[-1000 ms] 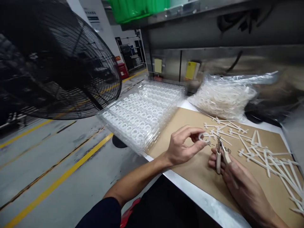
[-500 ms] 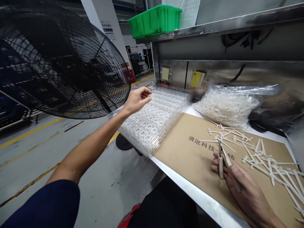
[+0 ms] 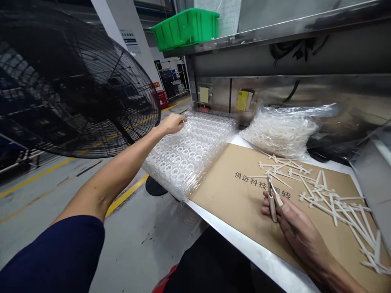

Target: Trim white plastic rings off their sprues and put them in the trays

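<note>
The left hand [image 3: 173,123] has moved away from the cutters [image 3: 272,207], gripped by the right hand [image 3: 295,221] over cardboard [image 3: 220,203], and so reaches the clear tray [image 3: 190,190] of white rings [image 3: 178,171], its grip unclear.

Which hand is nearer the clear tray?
Left. The left hand is over the far-left part of the tray; the right hand is off to its right, over the cardboard, holding cutters.
</note>
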`<state>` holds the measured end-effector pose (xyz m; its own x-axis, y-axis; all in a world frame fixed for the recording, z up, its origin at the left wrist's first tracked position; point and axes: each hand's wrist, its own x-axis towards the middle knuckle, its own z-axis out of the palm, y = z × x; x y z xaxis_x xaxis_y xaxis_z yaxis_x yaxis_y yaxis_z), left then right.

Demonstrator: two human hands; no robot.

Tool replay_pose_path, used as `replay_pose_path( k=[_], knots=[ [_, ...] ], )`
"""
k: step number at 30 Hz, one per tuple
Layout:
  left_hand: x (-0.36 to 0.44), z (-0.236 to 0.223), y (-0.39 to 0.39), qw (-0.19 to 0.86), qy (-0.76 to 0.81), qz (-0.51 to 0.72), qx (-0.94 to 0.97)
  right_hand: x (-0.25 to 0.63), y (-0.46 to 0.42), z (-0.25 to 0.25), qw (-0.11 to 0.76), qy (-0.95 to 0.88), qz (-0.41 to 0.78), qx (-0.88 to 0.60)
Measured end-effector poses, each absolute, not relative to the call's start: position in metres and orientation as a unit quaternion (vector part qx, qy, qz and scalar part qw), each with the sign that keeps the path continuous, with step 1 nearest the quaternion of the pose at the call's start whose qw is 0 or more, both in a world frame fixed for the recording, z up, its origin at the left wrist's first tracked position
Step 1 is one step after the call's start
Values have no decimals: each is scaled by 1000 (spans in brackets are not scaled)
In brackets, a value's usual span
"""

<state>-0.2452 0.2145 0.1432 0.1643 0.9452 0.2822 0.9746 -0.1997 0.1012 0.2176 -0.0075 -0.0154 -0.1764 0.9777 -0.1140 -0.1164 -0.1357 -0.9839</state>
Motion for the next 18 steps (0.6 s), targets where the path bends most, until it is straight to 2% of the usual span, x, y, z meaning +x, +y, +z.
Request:
replay_pose_path(
  k=[3, 8, 12, 18],
  knots=[
    [-208, 166, 207, 67, -588, -165, -789, 210, -13, -8, 455, -637, 469, -409],
    [-97, 183, 203, 66, -438, -236, -865, 209, -8, 1, 430, -725, 332, -423],
    [19, 169, 185, 5, -276, -252, -928, 212, -5, 0, 388, -796, 231, -405],
    [175, 128, 134, -72, -98, -189, -974, 208, -2, -6, 345, -827, 165, -412]
  ],
)
